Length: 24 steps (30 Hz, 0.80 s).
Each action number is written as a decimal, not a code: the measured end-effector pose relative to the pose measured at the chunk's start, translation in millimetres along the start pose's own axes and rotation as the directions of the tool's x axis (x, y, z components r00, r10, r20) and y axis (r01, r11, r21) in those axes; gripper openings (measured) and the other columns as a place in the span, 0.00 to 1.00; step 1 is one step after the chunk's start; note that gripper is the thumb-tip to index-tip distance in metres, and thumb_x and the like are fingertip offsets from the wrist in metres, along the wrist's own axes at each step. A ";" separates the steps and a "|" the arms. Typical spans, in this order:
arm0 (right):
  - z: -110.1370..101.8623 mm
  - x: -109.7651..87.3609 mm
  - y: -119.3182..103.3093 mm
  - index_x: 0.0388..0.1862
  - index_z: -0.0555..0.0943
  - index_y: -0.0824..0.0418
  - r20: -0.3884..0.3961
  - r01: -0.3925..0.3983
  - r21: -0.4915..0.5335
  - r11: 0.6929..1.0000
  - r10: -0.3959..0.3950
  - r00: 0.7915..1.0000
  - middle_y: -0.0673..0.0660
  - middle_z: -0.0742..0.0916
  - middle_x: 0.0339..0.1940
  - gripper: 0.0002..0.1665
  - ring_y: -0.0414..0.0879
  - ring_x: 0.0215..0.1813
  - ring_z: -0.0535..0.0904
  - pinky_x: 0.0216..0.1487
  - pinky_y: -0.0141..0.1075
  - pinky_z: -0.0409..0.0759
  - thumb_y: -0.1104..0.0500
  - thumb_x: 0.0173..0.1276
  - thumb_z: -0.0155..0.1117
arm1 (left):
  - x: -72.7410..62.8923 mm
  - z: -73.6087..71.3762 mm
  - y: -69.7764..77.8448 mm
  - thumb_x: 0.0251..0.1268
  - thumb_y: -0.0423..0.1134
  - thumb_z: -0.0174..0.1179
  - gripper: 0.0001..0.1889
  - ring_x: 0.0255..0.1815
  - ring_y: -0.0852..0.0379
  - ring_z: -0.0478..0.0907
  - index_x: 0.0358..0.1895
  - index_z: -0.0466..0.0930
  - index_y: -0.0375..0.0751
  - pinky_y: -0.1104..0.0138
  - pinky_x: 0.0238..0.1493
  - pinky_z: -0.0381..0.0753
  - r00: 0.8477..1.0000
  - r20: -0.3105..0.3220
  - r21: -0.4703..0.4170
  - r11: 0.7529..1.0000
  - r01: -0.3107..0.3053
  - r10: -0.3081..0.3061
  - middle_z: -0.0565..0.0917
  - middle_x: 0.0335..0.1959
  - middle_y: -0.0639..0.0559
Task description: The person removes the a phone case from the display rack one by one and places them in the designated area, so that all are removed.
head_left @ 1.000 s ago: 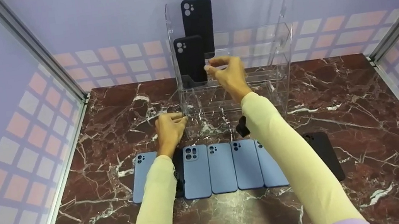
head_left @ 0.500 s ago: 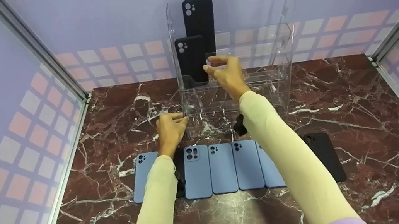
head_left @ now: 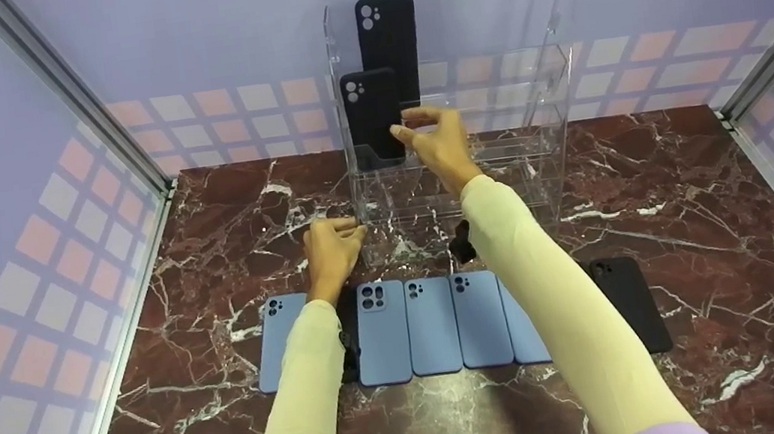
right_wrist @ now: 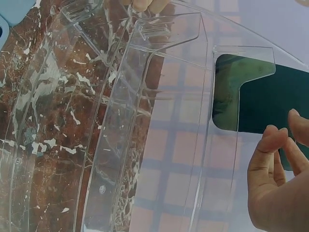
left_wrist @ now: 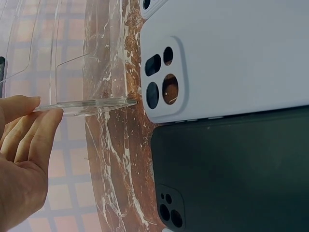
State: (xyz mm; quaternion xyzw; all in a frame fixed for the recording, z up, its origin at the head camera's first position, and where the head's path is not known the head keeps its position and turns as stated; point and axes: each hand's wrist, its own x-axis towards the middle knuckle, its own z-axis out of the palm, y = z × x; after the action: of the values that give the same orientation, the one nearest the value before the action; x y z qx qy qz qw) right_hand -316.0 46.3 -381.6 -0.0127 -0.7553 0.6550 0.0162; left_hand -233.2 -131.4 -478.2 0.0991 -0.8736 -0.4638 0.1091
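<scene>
A clear acrylic tiered display stand (head_left: 454, 154) stands against the back wall. My left hand (head_left: 333, 255) pinches the lower front edge of its left side panel, as the left wrist view (left_wrist: 26, 150) also shows. On the stand's left side, one black phone case (head_left: 373, 117) leans upright in a tier, and another black phone case (head_left: 390, 35) stands behind and higher. My right hand (head_left: 441, 145) is at the right edge of the lower case, thumb and fingers apart. In the right wrist view the fingertips (right_wrist: 273, 133) lie along the case's edge; contact is unclear.
A row of phone cases lies flat in front of the stand: several blue ones (head_left: 433, 328), a black one (head_left: 630, 304) at the right, and another black one (left_wrist: 231, 169) partly under my left arm. Patterned wall panels (head_left: 221, 111) enclose the marble-look tabletop (head_left: 266, 219).
My right hand has shifted slightly left, its thumb now overlapping the lower black case's right edge. The left hand keeps its hold on the stand, and the cases stay put.
</scene>
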 end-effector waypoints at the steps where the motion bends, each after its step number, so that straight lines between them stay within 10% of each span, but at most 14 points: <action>1: 0.2 0.0 -0.1 0.54 0.85 0.64 -0.003 -0.001 0.009 1.000 0.001 1.000 0.58 0.84 0.48 0.18 0.45 0.31 0.81 0.28 0.31 0.79 0.62 0.66 0.73 | -0.1 -0.1 -0.1 0.59 0.35 0.73 0.11 0.41 0.50 0.89 0.44 0.90 0.34 0.58 0.53 0.85 1.000 0.002 0.004 1.000 0.003 -0.003 0.90 0.38 0.42; 24: 0.4 -1.4 -0.1 0.41 0.89 0.65 -0.134 0.178 -0.081 0.981 -0.188 0.973 0.56 0.89 0.30 0.12 0.44 0.27 0.84 0.28 0.29 0.82 0.60 0.60 0.79 | 0.2 0.6 -0.3 0.59 0.33 0.73 0.10 0.40 0.50 0.90 0.44 0.91 0.34 0.60 0.45 0.88 1.000 -0.002 -0.019 1.000 0.007 -0.007 0.90 0.38 0.42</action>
State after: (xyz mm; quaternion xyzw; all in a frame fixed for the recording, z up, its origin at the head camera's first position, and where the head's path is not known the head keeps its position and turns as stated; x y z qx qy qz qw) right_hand -314.5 45.8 -381.6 0.0103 -0.7721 0.6221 0.1294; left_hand -233.5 -131.1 -478.7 0.1013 -0.8687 -0.4724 0.1093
